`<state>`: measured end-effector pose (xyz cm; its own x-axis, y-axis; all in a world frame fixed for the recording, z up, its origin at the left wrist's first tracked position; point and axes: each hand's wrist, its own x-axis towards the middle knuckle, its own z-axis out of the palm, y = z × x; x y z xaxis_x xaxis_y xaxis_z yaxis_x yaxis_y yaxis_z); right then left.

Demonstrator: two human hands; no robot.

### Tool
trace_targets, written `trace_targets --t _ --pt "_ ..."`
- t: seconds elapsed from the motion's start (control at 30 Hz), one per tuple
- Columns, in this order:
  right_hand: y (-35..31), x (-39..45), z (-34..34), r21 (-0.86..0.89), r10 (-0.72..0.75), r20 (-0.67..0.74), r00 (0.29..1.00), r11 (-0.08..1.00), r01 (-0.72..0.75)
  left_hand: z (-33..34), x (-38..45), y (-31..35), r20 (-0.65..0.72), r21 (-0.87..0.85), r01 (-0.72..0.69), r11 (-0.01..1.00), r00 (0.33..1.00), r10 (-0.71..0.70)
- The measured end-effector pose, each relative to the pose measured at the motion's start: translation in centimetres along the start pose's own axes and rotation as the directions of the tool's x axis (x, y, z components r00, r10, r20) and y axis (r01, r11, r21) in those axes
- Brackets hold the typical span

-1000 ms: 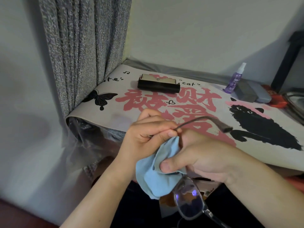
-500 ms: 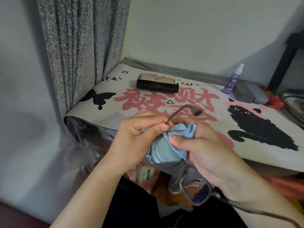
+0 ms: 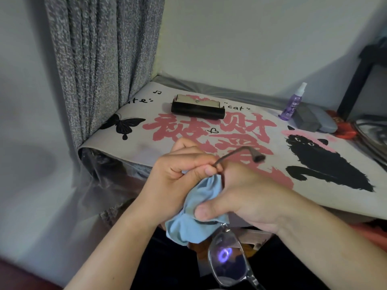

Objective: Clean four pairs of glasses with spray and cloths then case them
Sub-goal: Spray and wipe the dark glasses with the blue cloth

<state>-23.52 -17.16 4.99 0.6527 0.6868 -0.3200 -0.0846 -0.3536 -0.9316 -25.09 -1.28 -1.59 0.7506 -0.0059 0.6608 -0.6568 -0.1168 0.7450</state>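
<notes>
I hold a pair of clear-framed glasses (image 3: 229,258) in front of me, below the table's front edge. One lens hangs low in view; one dark temple arm (image 3: 240,153) sticks up between my hands. My left hand (image 3: 178,176) pinches that temple arm near its base. My right hand (image 3: 240,197) grips a light blue cloth (image 3: 194,216) bunched round the frame, thumb pressing on it. A black glasses case (image 3: 198,109) lies at the table's back. A purple spray bottle (image 3: 293,101) stands at the back right.
A printed mat (image 3: 314,155) with pink characters and a black cat covers the table. Grey cases (image 3: 314,120) lie beside the spray bottle, a red object (image 3: 345,130) behind them. A grey curtain (image 3: 100,59) hangs at the left. A dark stand (image 3: 356,80) rises at the right.
My right hand has slid the blue cloth down along the frame towards the lens, and the glasses have swung so the lens hangs lower. My left hand has kept its pinch on the temple arm.
</notes>
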Motion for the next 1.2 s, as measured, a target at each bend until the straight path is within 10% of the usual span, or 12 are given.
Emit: trace_targets --t 0.4,0.63,0.83,1.0,1.1,1.2 --pt "1.7 1.1 -2.6 0.42 -0.006 -0.498 0.867 0.873 0.248 -0.1 -0.2 -0.4 -0.162 0.166 0.004 0.986 0.987 0.023" --pt "2.2 -0.1 -12.3 -0.174 -0.175 -0.883 0.435 0.984 0.042 0.0 -0.3 -0.8 -0.362 0.247 0.031 0.968 0.93 0.062" --pt "5.5 0.7 -18.4 -0.133 0.001 -0.834 0.551 0.97 -0.203 1.1 -0.5 -0.9 -0.528 0.234 0.161 0.959 0.849 -0.013" --pt "6.3 -0.4 -18.8 -0.229 -0.078 -0.905 0.419 0.918 -0.324 0.8 -0.5 -1.3 -0.6 0.226 0.242 0.944 0.798 -0.061" --pt "6.2 -1.8 -16.4 -0.351 -0.288 -0.902 0.321 0.923 -0.158 0.8 -0.5 -1.5 -0.624 0.258 0.273 0.927 0.78 -0.055" --pt "4.8 -3.4 -11.4 -0.306 -0.324 -0.71 0.625 0.942 0.141 0.9 -0.6 -1.8 -0.653 0.259 0.29 0.921 0.755 -0.054"
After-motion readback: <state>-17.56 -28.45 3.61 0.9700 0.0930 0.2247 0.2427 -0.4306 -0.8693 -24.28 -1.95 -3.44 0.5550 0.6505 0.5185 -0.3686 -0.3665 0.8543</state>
